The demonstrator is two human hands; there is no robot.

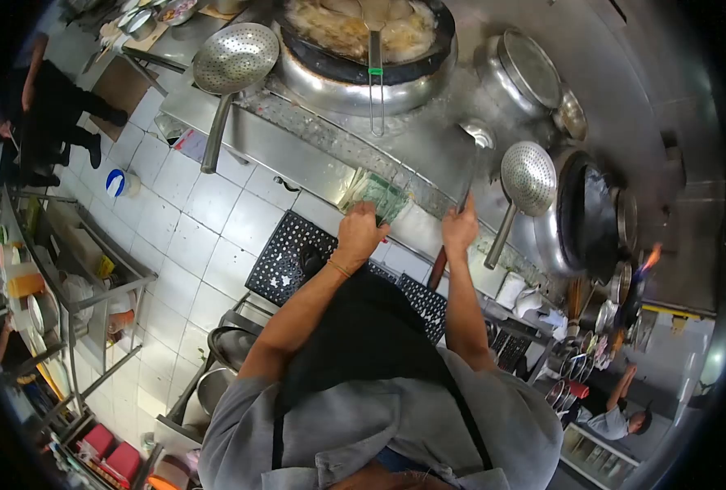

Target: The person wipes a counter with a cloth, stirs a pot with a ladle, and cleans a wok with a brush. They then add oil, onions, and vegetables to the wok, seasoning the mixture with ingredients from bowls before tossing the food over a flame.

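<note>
My left hand point(359, 238) is closed on the near edge of a green and pale, flat item point(379, 196) at the counter's front edge; it could be a folded cloth or a packet. My right hand point(460, 227) grips the long handle of a ladle point(479, 134), whose bowl points toward the stove and whose wooden end point(437, 269) hangs below the hand. Part of the ladle is blurred. Ahead, a wok point(451, 41) holds bubbling yellowish oil, with a wire skimmer point(376, 82) lying across its rim. A perforated strainer point(528, 177) lies right of my right hand.
Another perforated strainer point(236, 59) rests at the left. A dark wok point(598, 220) and metal pots point(530, 69) stand at the right. Black perforated mats point(285, 257) cover some white floor tiles. One person point(53, 114) stands far left, another point(620, 416) at lower right, near a flame point(652, 257).
</note>
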